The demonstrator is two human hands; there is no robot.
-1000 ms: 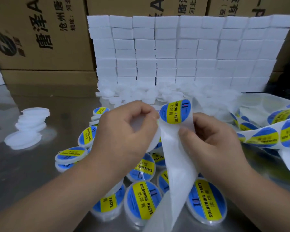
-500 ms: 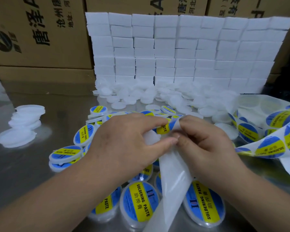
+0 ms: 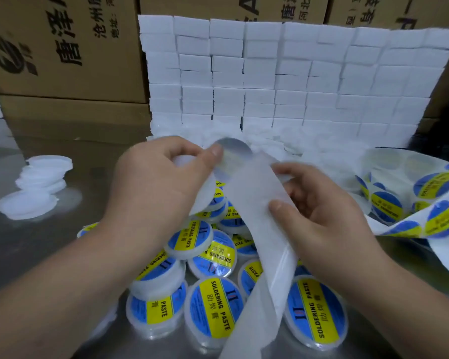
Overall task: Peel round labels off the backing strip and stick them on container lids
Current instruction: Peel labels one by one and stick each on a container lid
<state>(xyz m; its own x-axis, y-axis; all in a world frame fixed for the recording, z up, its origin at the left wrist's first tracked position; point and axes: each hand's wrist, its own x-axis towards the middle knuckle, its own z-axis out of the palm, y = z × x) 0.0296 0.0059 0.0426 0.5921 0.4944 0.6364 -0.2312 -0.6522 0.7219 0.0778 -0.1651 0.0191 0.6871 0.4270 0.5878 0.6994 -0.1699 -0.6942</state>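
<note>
While left hand [image 3: 161, 185] pinches blurred label [image 3: 234, 148], right hand [image 3: 322, 213] grips backing strip [image 3: 254, 218]; lid [image 3: 182, 161] under left fingers mostly hidden.

packing workshop, stacked cardboard cartons [image 3: 62, 47], wall of white boxes [image 3: 283, 81], steel table [image 3: 36, 242], labelled lids [image 3: 218, 309]

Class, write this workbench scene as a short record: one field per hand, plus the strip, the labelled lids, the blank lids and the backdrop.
Left hand: grips a white lid, thumb pinching a round label at the strip's top end
Right hand: holds the bare backing strip, thumb on it
Unpeeled labels: on the strip lying at the right
Labelled lids: heaped on the table beneath both hands
Blank lids: small stack, far left
Backdrop: white blocks stacked before cardboard cartons
</note>
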